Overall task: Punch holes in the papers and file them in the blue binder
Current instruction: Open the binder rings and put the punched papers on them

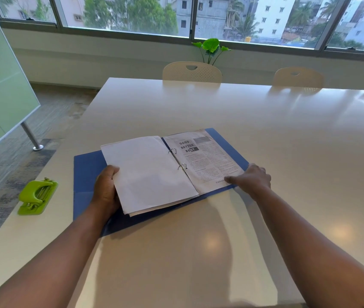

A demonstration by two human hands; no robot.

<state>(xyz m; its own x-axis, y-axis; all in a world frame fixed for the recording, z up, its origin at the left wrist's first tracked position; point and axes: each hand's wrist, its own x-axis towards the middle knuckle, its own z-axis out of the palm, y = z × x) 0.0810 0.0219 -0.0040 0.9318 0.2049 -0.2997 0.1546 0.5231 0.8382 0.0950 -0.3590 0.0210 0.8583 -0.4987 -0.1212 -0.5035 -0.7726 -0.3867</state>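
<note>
Evidently, with the blue binder [87, 172] lying open, its left-hand papers [147, 172] are gripped at their outer edge by the left hand [105, 190] while the right hand [251, 178] is pressed flat, holding nothing, on the printed page [210, 161], so the sheets should be eased evenly along the rings [177, 158].

Two bare forearms reach in from the bottom edge, no sleeves, watch or rings showing; the left hand [105, 187] and right hand [253, 180] are ungloved.
</note>
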